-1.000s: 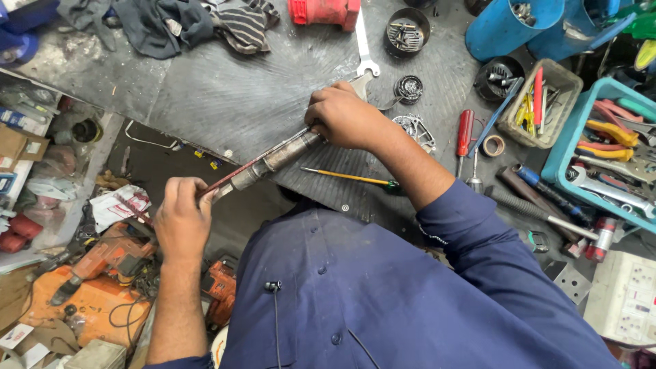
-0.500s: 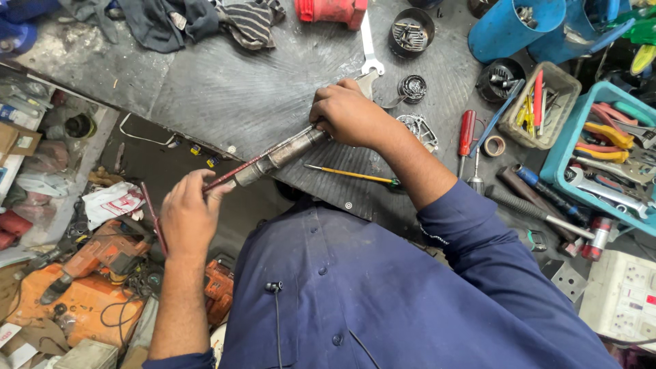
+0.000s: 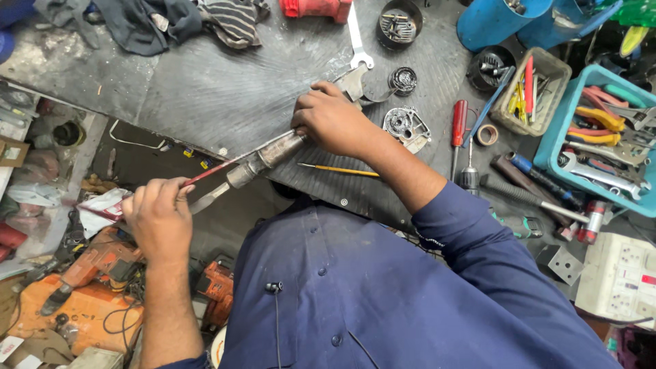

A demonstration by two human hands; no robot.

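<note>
The right hand [image 3: 335, 121] is closed around the upper end of a metal shaft [image 3: 263, 158] lying across the bench edge. At its 8 o'clock, the left hand [image 3: 158, 217] grips a thin red-handled tool [image 3: 208, 172], touching the shaft's lower end. A yellow pencil [image 3: 338, 169] lies at the shaft's 4 o'clock.

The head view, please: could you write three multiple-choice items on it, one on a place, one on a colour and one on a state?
1. Where does the yellow pencil lie?
A. in the blue tray
B. on the mat by the right forearm
C. on the floor

2. What colour is the screwdriver handle?
A. red
B. green
C. white

3. What is the right hand doing?
A. resting open
B. holding a spanner
C. gripping the metal shaft

Answers:
1 B: it lies just below the wrist.
2 A: red handle beside the tape roll.
3 C: fingers wrap the shaft's upper end; the left hand holds a thin red tool.
</note>
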